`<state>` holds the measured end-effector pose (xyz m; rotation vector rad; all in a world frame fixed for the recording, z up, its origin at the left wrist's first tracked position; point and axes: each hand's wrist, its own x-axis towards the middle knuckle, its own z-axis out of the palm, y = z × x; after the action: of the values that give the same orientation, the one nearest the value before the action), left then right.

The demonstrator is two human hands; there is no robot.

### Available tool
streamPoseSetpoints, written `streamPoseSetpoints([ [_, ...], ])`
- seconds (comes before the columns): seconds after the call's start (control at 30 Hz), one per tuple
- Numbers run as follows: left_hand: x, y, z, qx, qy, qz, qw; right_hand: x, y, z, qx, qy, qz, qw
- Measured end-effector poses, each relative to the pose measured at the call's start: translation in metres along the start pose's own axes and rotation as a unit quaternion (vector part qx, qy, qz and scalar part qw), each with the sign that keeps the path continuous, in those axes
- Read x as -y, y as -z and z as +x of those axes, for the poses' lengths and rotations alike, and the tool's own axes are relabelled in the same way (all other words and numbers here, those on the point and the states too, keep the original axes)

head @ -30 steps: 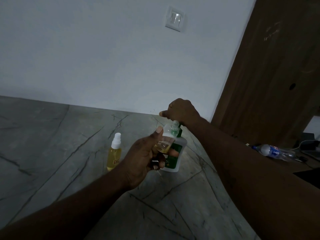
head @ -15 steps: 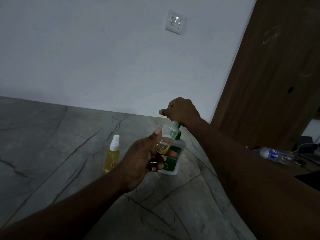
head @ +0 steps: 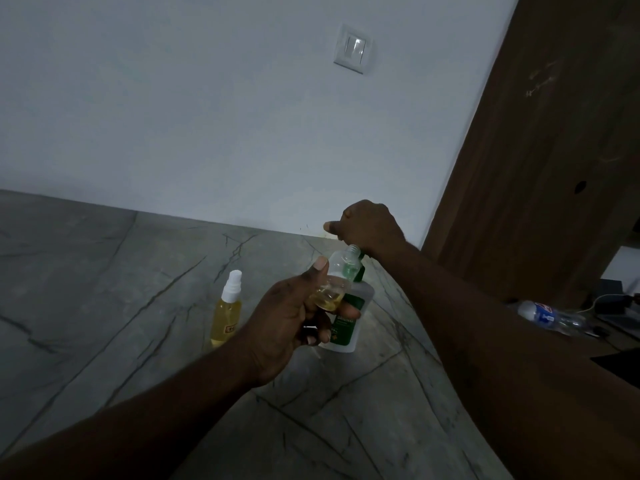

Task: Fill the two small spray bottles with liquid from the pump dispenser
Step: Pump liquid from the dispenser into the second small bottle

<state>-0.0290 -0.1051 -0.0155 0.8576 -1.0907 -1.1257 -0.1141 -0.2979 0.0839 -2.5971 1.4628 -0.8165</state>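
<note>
Centre frame: left hand (head: 294, 317) grips open bottle (head: 341, 275), thumb up its side. It is tilted, mouth just under right hand (head: 367, 225), a little yellow liquid at its bottom. Right hand's fingers curl over dispenser (head: 349, 320) pump head; nozzle hidden. Filled capped bottle (head: 227, 310) stands left of centre on counter (head: 104, 289). Risks: if the narrow mouth sits off the nozzle, liquid runs over fingers and counter; a hard push could tip dispenser; more tilt spills the contents.
</note>
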Motion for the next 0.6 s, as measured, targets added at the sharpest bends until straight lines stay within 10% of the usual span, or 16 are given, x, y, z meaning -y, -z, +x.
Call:
streamPoseSetpoints([
  [0.6,0.004,0.003,0.001,0.010,0.004,-0.008,1.000,0.000,-0.008,-0.003,-0.005,0.010,0.002,1.000],
])
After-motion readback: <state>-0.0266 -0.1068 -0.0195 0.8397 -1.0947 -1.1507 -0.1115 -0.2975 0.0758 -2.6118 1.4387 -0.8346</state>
